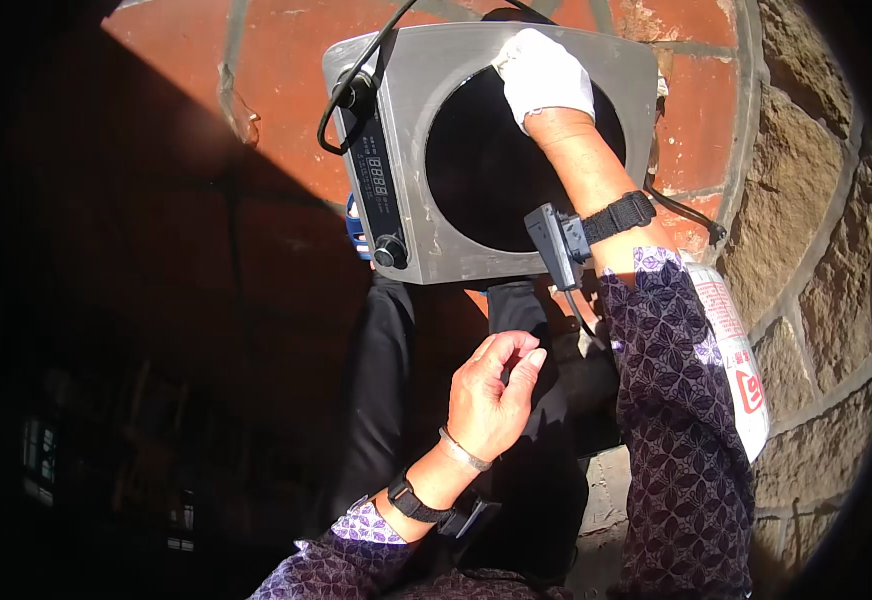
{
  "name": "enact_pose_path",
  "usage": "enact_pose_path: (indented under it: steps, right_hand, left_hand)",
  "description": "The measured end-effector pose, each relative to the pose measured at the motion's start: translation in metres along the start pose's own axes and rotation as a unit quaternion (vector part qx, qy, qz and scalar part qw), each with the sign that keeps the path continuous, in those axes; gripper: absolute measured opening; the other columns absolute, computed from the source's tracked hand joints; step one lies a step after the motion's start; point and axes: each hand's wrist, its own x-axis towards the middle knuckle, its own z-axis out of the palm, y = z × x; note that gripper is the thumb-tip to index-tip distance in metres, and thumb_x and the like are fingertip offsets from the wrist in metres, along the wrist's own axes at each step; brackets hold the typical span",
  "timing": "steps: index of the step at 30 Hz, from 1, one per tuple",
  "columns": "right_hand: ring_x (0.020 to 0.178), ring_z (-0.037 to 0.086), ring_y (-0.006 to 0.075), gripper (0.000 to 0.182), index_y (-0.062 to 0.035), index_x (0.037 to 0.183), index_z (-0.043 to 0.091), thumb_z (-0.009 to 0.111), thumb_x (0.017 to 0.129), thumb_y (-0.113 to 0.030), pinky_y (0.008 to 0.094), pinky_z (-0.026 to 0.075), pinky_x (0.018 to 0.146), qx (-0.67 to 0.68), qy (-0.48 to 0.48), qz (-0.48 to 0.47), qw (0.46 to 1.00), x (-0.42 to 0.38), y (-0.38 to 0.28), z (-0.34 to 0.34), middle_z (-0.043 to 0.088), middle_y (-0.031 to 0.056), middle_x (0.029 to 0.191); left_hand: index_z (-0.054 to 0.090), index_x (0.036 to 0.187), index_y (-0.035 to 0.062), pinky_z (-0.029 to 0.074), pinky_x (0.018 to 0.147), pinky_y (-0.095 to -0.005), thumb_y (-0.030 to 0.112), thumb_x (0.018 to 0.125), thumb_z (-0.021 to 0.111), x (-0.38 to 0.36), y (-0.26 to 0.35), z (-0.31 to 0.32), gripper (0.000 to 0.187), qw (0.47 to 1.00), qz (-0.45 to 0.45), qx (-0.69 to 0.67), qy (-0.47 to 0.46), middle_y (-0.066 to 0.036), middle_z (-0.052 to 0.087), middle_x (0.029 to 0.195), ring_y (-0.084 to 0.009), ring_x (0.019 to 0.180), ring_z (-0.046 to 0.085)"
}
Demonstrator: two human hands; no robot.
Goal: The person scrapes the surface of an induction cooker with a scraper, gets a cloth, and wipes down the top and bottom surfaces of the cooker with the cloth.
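A silver induction cooker (406, 130) with a round black glass plate (476, 170) lies ahead of me, above my legs. On its upper right part my right hand (548, 85) presses down, bunched under a white cloth (546, 70) that hides the fingers. My left hand (493, 390) is held in front of my knees, below the cooker and apart from it. Its fingers are curled in toward the thumb, and nothing shows in them. The control strip (374, 180) with its display and a knob (390, 251) runs along the cooker's left side.
A black power cord (333, 115) loops over the cooker's upper left corner. Beside my right forearm stands a white bottle with red print (741, 370). A rough stone wall (796, 180) rises on the right. Red tiles (176, 50) cover the floor, partly in deep shadow.
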Motion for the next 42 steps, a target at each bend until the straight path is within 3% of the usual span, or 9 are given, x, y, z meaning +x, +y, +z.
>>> enact_pose_path:
  steps: [5,11,17,20,23,26,33,39,42]
  right_hand:
    - [0.082,0.066,0.0317,0.017,-0.0079,0.089,0.063,0.05,0.086,-0.018,0.0417,0.053,0.074,-0.011,-0.119,-0.102,0.988,-0.062,-0.079,0.037,0.066,0.0147,0.087]
    - [0.078,0.066,0.0331,0.014,-0.0069,0.084,0.066,0.056,0.082,-0.018,0.0395,0.053,0.07,0.005,0.081,0.038,0.996,-0.016,0.012,0.012,0.066,0.0167,0.084]
    - [0.081,0.066,0.0283,0.011,-0.01,0.081,0.063,0.054,0.083,-0.016,0.0404,0.053,0.071,0.007,-0.156,-0.017,0.988,-0.145,-0.027,0.051,0.066,0.0124,0.081]
    - [0.082,0.062,0.0261,0.013,-0.0075,0.089,0.062,0.052,0.085,-0.013,0.0363,0.05,0.075,-0.04,0.125,-0.009,0.991,-0.134,0.054,0.047,0.062,0.0115,0.084]
    - [0.085,0.06,0.0264,0.015,-0.009,0.092,0.062,0.05,0.087,-0.016,0.0353,0.049,0.078,-0.164,0.055,0.089,0.981,-0.134,0.081,0.04,0.062,0.0116,0.087]
    - [0.083,0.062,0.0287,0.009,-0.009,0.086,0.058,0.052,0.086,-0.015,0.0377,0.05,0.075,0.056,-0.071,0.14,0.986,-0.186,0.026,0.073,0.062,0.0101,0.085]
    - [0.084,0.059,0.0229,0.009,-0.0099,0.088,0.06,0.054,0.083,-0.014,0.0333,0.047,0.073,-0.338,-0.045,0.246,0.908,-0.25,0.12,0.108,0.057,0.0069,0.087]
    - [0.086,0.064,0.023,0.012,-0.0142,0.083,0.066,0.054,0.082,-0.015,0.0344,0.051,0.075,-0.094,-0.192,0.275,0.937,-0.339,0.108,0.132,0.066,0.0077,0.087]
    - [0.088,0.066,0.0255,0.022,-0.0138,0.087,0.07,0.052,0.085,-0.026,0.0379,0.053,0.071,0.061,-0.265,0.467,0.841,-0.339,0.1,0.146,0.069,0.007,0.09]
  left_hand:
    - [0.06,0.091,0.0018,0.047,0.062,-0.0283,0.009,0.085,0.063,0.002,0.002,0.004,0.011,0.998,-0.004,0.044,-0.037,-0.009,0.061,0.08,-0.0189,0.066,0.059]
    - [0.062,0.094,-0.0001,0.047,0.062,-0.0226,0.009,0.087,0.063,0.0,-0.003,0.006,0.011,1.0,-0.002,0.012,-0.018,-0.002,0.059,0.078,-0.0073,0.067,0.056]
    - [0.062,0.094,-0.0001,0.046,0.068,-0.0219,0.007,0.087,0.062,0.002,0.005,0.01,0.01,0.999,-0.005,0.029,-0.024,0.0,0.06,0.081,-0.0063,0.073,0.054]
    - [0.061,0.091,0.0002,0.047,0.064,-0.0251,0.009,0.086,0.063,0.002,-0.004,0.009,0.01,0.999,-0.017,0.019,-0.023,-0.007,0.061,0.08,-0.0128,0.068,0.058]
    - [0.061,0.092,-0.0002,0.046,0.062,-0.0235,0.008,0.086,0.063,0.002,-0.009,0.015,0.01,0.999,-0.018,0.024,-0.028,-0.005,0.06,0.077,-0.0101,0.066,0.055]
    - [0.061,0.092,-0.0006,0.046,0.062,-0.0235,0.008,0.086,0.062,0.003,-0.01,0.019,0.01,0.999,-0.019,0.014,-0.028,-0.004,0.06,0.077,-0.0092,0.066,0.055]
    - [0.061,0.098,0.0009,0.046,0.076,-0.023,0.009,0.091,0.059,0.002,-0.016,0.018,0.011,0.995,-0.067,0.032,-0.065,-0.002,0.06,0.093,-0.0092,0.08,0.056]
    - [0.061,0.099,0.0014,0.045,0.077,-0.0232,0.009,0.091,0.06,0.004,-0.018,0.027,0.011,0.994,-0.081,0.004,-0.075,-0.005,0.062,0.094,-0.0104,0.08,0.057]
    - [0.061,0.099,0.0012,0.046,0.078,-0.0236,0.007,0.091,0.059,0.006,-0.024,0.029,0.01,0.993,-0.087,0.024,-0.073,-0.004,0.062,0.094,-0.01,0.08,0.057]
